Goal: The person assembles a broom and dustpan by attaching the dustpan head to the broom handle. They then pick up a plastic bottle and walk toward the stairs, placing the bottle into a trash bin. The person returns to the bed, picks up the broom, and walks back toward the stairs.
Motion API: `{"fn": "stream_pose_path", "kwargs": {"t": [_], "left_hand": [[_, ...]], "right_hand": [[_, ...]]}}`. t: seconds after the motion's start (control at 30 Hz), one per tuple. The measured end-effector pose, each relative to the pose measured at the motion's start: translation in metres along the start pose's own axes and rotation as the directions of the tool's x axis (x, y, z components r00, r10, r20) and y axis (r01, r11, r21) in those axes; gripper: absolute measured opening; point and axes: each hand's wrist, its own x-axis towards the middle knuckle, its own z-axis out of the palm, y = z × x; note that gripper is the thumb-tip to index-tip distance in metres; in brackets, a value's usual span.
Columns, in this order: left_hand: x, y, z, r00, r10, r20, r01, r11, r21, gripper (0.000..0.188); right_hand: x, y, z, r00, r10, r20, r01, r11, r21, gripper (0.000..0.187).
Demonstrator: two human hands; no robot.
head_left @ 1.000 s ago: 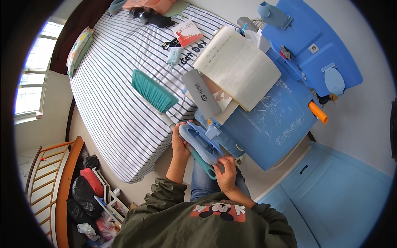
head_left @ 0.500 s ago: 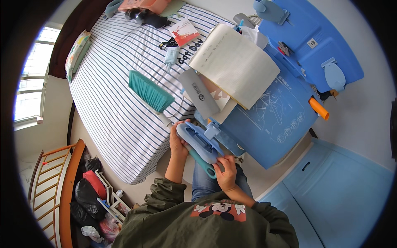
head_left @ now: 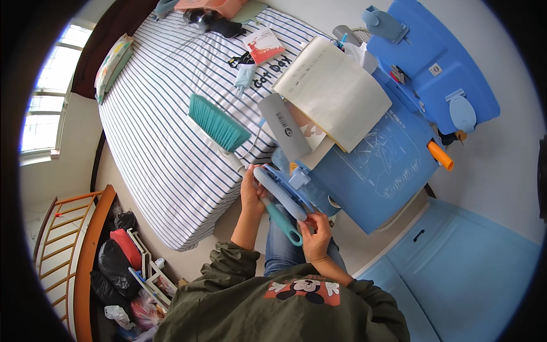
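My left hand point(head_left: 250, 192) is closed around the handle of a long bed brush and the upper end of a light-blue oval plastic thing point(head_left: 279, 192) with a grip-like loop. Teal bristles of the bed brush point(head_left: 219, 122) point up and left over the bed, while its teal handle end with a hole point(head_left: 293, 236) points toward my lap. My right hand point(head_left: 317, 236) pinches the lower end of the blue oval thing, beside that handle end. A pale blue square clip-like part point(head_left: 298, 180) shows at the blue thing's far side. The exact kind of the blue thing cannot be made out.
A striped bed point(head_left: 154, 148) fills the left. To the right stands a blue desk point(head_left: 370, 188) with an open notebook point(head_left: 336, 91) and a grey case point(head_left: 284, 126). Blue cabinets point(head_left: 456, 256) are at lower right; bags point(head_left: 117, 268) and a wooden rail point(head_left: 85, 256) at lower left.
Both hands have tilted the blue oval thing, so it now shows more edge-on. The bed brush has shifted slightly right in the view, as has the whole scene around it.
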Motion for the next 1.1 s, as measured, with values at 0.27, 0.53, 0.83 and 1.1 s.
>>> {"fn": "stream_pose_path", "kwargs": {"t": [0.27, 0.53, 0.83, 1.1], "left_hand": [[-0.001, 0.000, 0.000, 0.999, 0.027, -0.026, -0.027, 0.999, 0.019, 0.027], [-0.004, 0.002, 0.001, 0.985, 0.008, -0.171, 0.009, 0.995, 0.098, 0.028], [-0.013, 0.010, 0.008, 0.990, 0.039, -0.138, -0.010, 0.978, 0.209, 0.041], [-0.017, 0.016, -0.006, 0.995, -0.074, 0.073, 0.060, 0.982, 0.181, 0.032]], "right_hand": [[-0.006, 0.005, 0.004, 0.972, 0.234, 0.003, -0.231, 0.958, 0.171, 0.021], [-0.006, 0.004, 0.004, 0.941, 0.336, 0.036, -0.335, 0.914, 0.228, 0.018], [-0.002, -0.006, -0.002, 0.931, 0.347, 0.116, -0.365, 0.869, 0.335, 0.022], [0.006, -0.004, -0.005, 0.943, 0.283, 0.172, -0.317, 0.923, 0.217, 0.032]]}}
